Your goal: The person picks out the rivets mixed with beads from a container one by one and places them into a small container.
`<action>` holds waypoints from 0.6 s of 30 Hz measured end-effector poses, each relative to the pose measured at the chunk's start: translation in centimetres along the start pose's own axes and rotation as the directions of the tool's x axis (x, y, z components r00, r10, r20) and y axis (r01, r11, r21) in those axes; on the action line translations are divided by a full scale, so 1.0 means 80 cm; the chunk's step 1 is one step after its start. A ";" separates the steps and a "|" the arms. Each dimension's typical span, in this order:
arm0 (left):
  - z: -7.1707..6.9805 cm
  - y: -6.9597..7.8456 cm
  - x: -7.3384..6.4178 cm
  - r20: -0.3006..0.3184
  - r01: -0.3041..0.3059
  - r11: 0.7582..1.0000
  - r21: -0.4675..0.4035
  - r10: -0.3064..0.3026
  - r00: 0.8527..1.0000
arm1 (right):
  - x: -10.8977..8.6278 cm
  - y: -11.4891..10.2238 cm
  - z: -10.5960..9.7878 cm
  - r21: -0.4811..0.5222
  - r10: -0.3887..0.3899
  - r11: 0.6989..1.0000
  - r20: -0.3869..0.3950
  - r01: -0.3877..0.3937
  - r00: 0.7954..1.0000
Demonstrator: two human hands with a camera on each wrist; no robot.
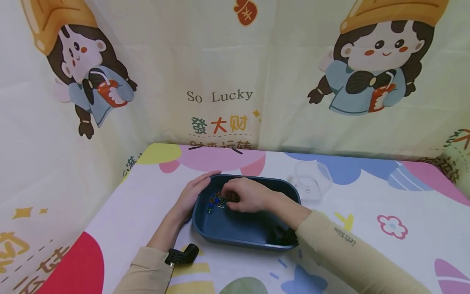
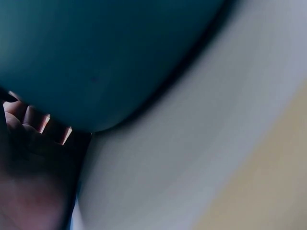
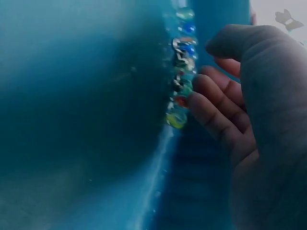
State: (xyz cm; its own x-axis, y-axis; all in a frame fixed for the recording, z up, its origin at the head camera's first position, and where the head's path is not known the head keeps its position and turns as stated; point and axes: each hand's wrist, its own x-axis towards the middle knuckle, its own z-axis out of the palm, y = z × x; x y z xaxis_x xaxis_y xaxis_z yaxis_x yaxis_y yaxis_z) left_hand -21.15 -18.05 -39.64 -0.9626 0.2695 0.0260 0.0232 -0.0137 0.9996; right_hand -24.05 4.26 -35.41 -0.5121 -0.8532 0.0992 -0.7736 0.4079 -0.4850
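Note:
Inside the dark blue plastic bin (image 1: 235, 228), a small cluster of coloured glass marbles (image 1: 210, 210) and metal rings (image 1: 220, 206) lies near the left end. My right hand (image 1: 249, 195) reaches down into the bin, its bent fingertips right at the cluster. In the right wrist view, the marbles (image 3: 176, 120) line up along the bottom edge of the wall, with the thumb and fingers (image 3: 211, 115) spread apart beside them. My left hand (image 1: 191, 196) rests along the bin's outer left side, fingers straight around the far left corner and thumb near the rim.
A clear plastic box (image 1: 312, 181) stands on the table right behind the bin's right end. The table's printed cloth (image 1: 367, 212) extends on both sides. A patterned fabric backdrop (image 1: 220, 61) rises behind the table. A black wrist camera (image 1: 183, 254) sticks out from the left sleeve.

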 end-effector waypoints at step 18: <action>-0.001 -0.001 0.002 -0.003 0.011 1.000 -0.005 -0.011 1.000 | 0.007 0.000 0.009 -0.118 0.008 0.993 0.114 0.006 0.993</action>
State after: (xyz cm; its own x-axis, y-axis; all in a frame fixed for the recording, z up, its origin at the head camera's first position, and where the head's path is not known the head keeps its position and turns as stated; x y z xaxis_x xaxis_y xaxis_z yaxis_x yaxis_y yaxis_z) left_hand -21.29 -18.08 -39.71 -0.9636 0.2668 0.0149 0.0111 -0.0157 0.9998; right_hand -24.07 3.58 -35.98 -0.4722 -0.8815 -0.0046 -0.8149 0.4386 -0.3788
